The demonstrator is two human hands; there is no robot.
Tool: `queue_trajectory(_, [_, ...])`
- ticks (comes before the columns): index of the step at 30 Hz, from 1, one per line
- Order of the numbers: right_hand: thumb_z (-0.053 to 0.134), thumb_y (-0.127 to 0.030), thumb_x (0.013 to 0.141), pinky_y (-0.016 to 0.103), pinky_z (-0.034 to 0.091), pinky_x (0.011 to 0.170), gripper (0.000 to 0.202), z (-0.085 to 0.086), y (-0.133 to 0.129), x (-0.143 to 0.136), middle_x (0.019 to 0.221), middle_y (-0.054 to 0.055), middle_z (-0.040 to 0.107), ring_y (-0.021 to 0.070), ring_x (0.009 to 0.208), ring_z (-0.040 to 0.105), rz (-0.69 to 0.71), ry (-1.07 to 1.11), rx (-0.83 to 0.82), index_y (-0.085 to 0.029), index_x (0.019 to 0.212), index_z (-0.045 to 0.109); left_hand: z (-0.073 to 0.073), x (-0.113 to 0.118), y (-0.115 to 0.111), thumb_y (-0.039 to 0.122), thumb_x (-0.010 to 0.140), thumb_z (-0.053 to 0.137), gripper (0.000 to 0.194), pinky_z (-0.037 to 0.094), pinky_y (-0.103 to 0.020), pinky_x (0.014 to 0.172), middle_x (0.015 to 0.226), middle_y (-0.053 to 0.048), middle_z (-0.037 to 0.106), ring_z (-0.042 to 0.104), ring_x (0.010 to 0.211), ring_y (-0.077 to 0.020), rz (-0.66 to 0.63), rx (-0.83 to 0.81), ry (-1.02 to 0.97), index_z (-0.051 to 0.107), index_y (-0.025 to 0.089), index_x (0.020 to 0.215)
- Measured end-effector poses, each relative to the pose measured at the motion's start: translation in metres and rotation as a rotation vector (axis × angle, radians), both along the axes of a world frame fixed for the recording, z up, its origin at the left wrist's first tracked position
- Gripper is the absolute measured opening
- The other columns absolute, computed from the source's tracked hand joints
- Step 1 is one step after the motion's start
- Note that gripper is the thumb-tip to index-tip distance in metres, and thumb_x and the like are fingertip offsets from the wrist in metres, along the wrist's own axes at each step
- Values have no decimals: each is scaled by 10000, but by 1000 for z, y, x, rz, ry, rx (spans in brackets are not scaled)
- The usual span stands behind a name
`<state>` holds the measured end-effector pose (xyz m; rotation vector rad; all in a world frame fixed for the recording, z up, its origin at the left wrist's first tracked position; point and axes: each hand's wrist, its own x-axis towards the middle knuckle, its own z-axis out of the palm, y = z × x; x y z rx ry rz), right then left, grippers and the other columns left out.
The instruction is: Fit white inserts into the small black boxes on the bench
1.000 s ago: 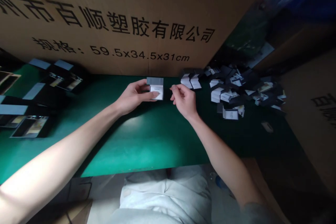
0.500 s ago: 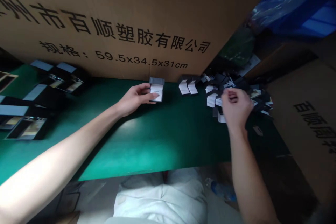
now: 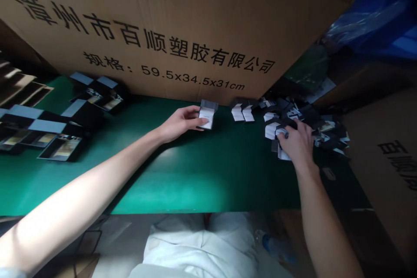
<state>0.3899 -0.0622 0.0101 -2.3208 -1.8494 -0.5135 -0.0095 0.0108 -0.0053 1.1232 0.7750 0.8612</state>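
My left hand (image 3: 182,124) holds a small open jewelry box (image 3: 206,118) just above or on the green table, thumb on its white inside. The raised lid is grey and the rim dark. My right hand (image 3: 299,141) reaches down over a heap of small dark boxes and pieces (image 3: 325,128) at the right. Its thumb and fingers are apart and touch the heap's near left side; the fingertips are partly hidden. Between the hands, two small open boxes (image 3: 243,112) with white insides stand side by side.
A large printed cardboard carton (image 3: 182,17) walls off the back of the green table (image 3: 195,173). Several larger black boxes with grey lids (image 3: 48,126) stand at the left. Another carton (image 3: 387,147) rises at the right. A plastic bottle (image 3: 273,245) lies below the table edge.
My right hand has lowered from a closed, raised pose onto the heap, its fingers spreading. My left hand keeps the jewelry box. The whole view has shifted slightly left.
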Motion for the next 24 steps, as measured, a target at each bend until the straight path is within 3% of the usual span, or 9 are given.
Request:
queue_trajectory(7, [436,-282,976,513,567,1014,418,-2,0,15,1439,235,683,372,1281,657,127,-9,134,-101,1109,788,-3,0,1,338,789,949,400,669,-346,928,1102,-77,820,793,999,-213,-14,12,-13,787,186,1121])
queue_trajectory(12, [479,-268,908,481,611,922,312,14,-5,6,1299,197,768,349,1128,755,117,76,381,-172,1037,747,-3,0,2,336,801,938,386,671,-350,936,1131,-83,818,793,1025,-223,-18,13,-12,784,189,1123])
queue_trajectory(18, [587,-400,935,447,649,818,235,29,-7,-57,886,124,804,305,823,802,151,326,571,-210,1013,700,-3,0,0,353,813,923,348,667,-329,927,1220,-80,799,784,1041,-215,-2,26,8,791,200,1096])
queue_trajectory(21, [622,-478,973,393,665,772,265,24,4,-104,894,83,801,256,789,802,313,656,536,-226,1038,672,-1,1,-1,352,803,928,385,670,-333,912,1251,-82,790,784,1042,-219,11,25,5,785,210,1131])
queue_trajectory(24, [662,-523,983,311,650,670,293,13,20,-151,955,60,789,210,775,796,492,1054,381,-237,1045,642,0,1,-2,332,788,940,439,670,-342,912,1275,-91,784,778,1060,-226,27,15,-17,779,207,1177])
